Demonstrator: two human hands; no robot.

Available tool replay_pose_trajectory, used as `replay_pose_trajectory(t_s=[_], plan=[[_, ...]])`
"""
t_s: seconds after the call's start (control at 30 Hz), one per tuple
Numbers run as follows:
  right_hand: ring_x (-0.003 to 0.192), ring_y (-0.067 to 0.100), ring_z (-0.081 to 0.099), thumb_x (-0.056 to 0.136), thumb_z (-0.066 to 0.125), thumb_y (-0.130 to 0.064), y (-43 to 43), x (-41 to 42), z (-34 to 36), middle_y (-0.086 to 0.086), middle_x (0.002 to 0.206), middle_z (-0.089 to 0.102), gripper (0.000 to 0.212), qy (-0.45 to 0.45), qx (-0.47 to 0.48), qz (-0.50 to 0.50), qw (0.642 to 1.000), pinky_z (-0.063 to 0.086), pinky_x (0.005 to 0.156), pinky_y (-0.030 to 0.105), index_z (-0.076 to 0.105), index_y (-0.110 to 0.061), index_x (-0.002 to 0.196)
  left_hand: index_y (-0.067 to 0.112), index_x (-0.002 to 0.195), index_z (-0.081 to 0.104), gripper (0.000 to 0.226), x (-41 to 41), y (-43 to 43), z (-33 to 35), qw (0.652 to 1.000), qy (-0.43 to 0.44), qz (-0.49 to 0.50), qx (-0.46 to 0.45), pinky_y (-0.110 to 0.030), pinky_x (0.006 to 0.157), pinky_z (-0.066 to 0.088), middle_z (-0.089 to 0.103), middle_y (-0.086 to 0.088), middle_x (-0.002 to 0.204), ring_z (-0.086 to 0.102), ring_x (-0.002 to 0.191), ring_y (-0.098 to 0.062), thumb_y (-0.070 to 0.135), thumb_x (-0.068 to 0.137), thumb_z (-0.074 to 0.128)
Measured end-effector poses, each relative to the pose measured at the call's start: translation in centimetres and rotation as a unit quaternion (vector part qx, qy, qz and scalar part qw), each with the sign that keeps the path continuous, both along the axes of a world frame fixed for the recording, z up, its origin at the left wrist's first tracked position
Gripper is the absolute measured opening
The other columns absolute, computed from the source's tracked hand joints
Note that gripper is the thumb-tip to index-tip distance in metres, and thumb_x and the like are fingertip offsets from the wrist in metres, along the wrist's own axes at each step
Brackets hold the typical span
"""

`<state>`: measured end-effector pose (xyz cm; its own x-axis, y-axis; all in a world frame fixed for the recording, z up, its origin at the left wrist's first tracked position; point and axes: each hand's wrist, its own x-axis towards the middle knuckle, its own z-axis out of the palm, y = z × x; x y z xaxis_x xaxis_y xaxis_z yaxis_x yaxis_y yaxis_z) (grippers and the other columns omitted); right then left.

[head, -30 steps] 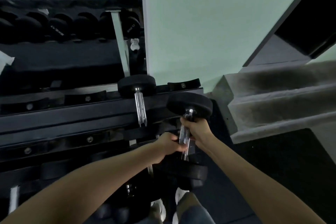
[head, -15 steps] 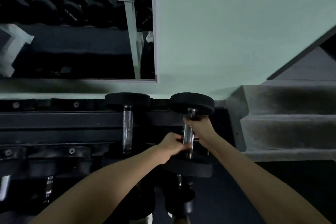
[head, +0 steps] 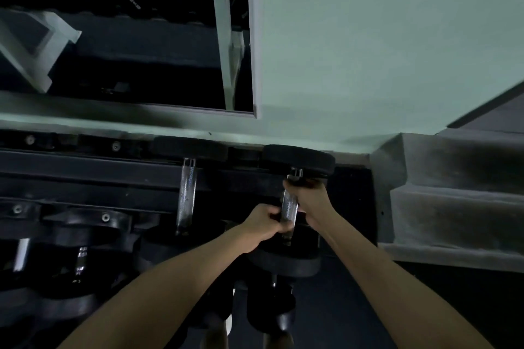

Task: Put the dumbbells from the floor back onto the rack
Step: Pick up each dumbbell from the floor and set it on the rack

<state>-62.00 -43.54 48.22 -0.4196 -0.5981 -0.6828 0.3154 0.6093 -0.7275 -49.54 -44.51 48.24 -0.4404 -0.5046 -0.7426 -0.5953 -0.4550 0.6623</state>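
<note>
Hands meet on one dumbbell [head: 289,205] at the right end of the rack [head: 93,171]. The left hand [head: 262,224] is wrapped around the lower part of the knurled chrome handle, fingers curled over it from the left. The right hand [head: 310,198] grasps the upper part of the same handle, just under the far black head, which sits close against the base of the pale green wall [head: 382,37]. The near head of this dumbbell hangs below both hands, toward the camera. The dumbbell lies front to back across the top tier of the rack, though whether its weight is already resting on the rails or is carried by the hands cannot be told from this view (the spot under the handle is dark).

Just to the left, a second dumbbell [head: 185,195] lies parallel on the same tier, its chrome handle bare and its far head also near the wall. The two are close beside each other but apart. Further left and lower, more dumbbells [head: 80,261] sit on a lower tier, with only short stretches of handle catching the light.

Above the rack, a mirror [head: 127,37] on the wall reflects a row of dark dumbbell heads. To the right of the rack stand grey carpeted steps [head: 453,193]. The floor [head: 439,306] under the forearms is dark.
</note>
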Motion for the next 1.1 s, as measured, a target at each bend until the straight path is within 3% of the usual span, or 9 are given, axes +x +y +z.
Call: replay_pose_trajectory(t_s=[0.2,0.43,0.57,0.7,0.8,0.9,1.0,1.1], plan=[[0.08,0.025,0.063,0.08,0.07,-0.01,0.1,0.0,-0.5,0.006,0.079,0.066,0.006,-0.03,0.001,-0.021,0.999,0.053,0.084,0.046,0.066,-0.01,0.084,0.008,0.107,0.069,0.03,0.3,-0.9,-0.1,0.998,-0.019,-0.035,-0.042,-0.02,0.085,0.046,0.072,-0.008,0.102,0.065,0.095,-0.014,0.015,0.078,0.073],[0.079,0.027,0.065,0.084,0.065,-0.014,0.9,-0.7,0.0,0.009,0.077,0.066,0.005,-0.04,-0.014,0.028,0.999,0.054,0.085,0.046,0.065,-0.011,0.08,0.01,0.102,0.07,0.024,0.3,-0.7,-0.2,0.995,-0.017,-0.076,-0.063,-0.015,0.072,0.046,0.068,0.006,0.079,0.063,0.077,-0.006,0.017,0.079,0.072],[0.086,0.028,0.067,0.088,0.061,-0.016,1.3,-1.6,0.5,0.013,0.087,0.069,0.006,-0.051,-0.003,0.076,0.996,0.053,0.093,0.048,0.063,-0.011,0.09,0.018,0.09,0.069,0.015,-0.2,0.0,-0.5,0.989,-0.043,-0.095,-0.106,-0.029,0.075,0.049,0.062,0.009,0.071,0.06,0.074,-0.009,0.025,0.077,0.074],[0.097,0.033,0.068,0.083,0.063,-0.024,1.4,-1.1,0.3,0.017,0.099,0.069,0.012,0.007,0.023,0.101,0.995,0.053,0.093,0.049,0.063,-0.015,0.09,0.021,0.082,0.063,0.013,-0.4,0.5,-0.4,0.987,-0.047,-0.088,-0.122,-0.026,0.07,0.046,0.062,0.009,0.071,0.058,0.069,-0.007,0.026,0.076,0.074],[0.087,0.026,0.064,0.082,0.062,-0.023,1.7,-0.5,0.3,0.008,0.088,0.064,0.011,0.062,0.022,0.115,0.991,0.053,0.084,0.039,0.058,-0.015,0.088,0.015,0.094,0.066,0.025,-0.2,0.6,-0.2,0.988,-0.054,-0.084,-0.115,-0.032,0.08,0.051,0.07,-0.001,0.091,0.066,0.086,-0.015,0.03,0.076,0.073],[0.086,0.016,0.058,0.086,0.061,-0.02,2.3,0.1,0.8,0.0,0.091,0.06,0.017,0.098,0.007,0.128,0.987,0.048,0.078,0.031,0.055,-0.013,0.1,0.017,0.106,0.064,0.04,0.1,0.6,0.1,0.986,-0.065,-0.092,-0.121,-0.034,0.088,0.052,0.069,0.001,0.102,0.065,0.095,-0.015,0.038,0.073,0.073],[0.091,0.019,0.06,0.084,0.062,-0.024,2.9,0.5,1.2,0.003,0.099,0.063,0.029,0.148,0.009,0.139,0.979,0.048,0.081,0.034,0.056,-0.011,0.11,0.016,0.123,0.056,0.062,0.6,0.5,1.1,0.986,-0.074,-0.078,-0.128,-0.034,0.094,0.05,0.067,0.001,0.113,0.063,0.102,-0.015,0.046,0.071,0.073],[0.083,0.023,0.063,0.083,0.059,-0.029,3.3,1.1,1.8,0.005,0.089,0.063,0.032,0.239,0.041,0.196,0.95,0.044,0.069,0.033,0.056,-0.005,0.103,0.016,0.13,0.05,0.061,2.0,0.4,2.8,0.984,-0.074,-0.055,-0.155,-0.032,0.098,0.047,0.064,0.001,0.121,0.061,0.11,-0.016,0.041,0.078,0.07]])
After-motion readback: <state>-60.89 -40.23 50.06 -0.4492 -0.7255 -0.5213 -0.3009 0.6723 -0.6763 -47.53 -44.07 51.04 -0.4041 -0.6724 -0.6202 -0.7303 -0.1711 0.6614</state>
